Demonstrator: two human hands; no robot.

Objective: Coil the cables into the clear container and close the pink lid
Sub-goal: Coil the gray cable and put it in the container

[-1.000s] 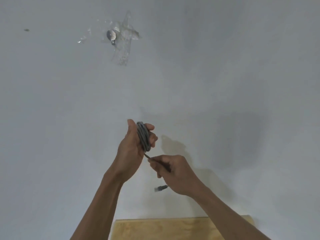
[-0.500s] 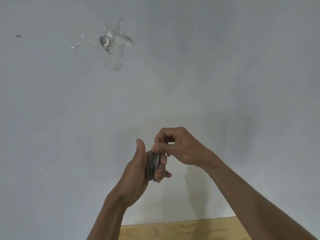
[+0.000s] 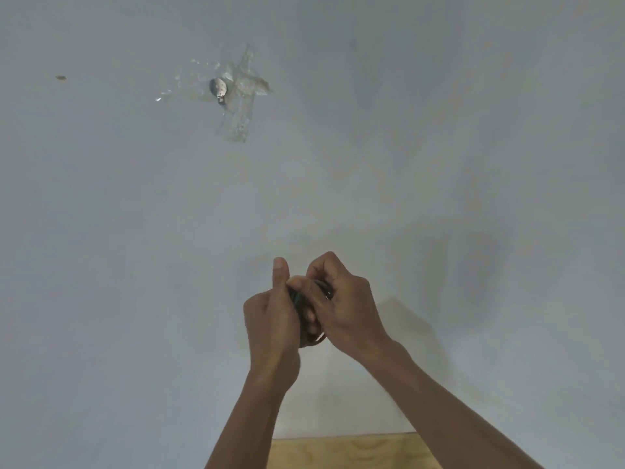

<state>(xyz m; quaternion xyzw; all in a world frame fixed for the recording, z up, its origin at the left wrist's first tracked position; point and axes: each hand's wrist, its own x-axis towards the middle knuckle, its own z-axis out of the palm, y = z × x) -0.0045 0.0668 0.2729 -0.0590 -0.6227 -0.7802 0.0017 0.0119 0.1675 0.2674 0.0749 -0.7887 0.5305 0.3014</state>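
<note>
Cable [image 3: 306, 319], coiled, is gripped in the left hand [image 3: 270, 319] and pinched by the right hand [image 3: 345, 313]; loops should be kept tight while the end is tucked.

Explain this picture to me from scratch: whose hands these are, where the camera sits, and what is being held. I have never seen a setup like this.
There is no machine here. A person wears one wide-angle camera on the head, so you see their own two arms reaching forward from the bottom of the picture. The left hand grips a coiled dark grey cable, with its thumb pointing up. The right hand has its fingers curled onto the same coil, seemingly tucking it tight. Behind the hands is a plain pale wall, with a small metal piece under clear tape stuck high up on it. At the bottom edge a strip of light wooden board shows. The clear container and its pink lid are not in view.
</note>
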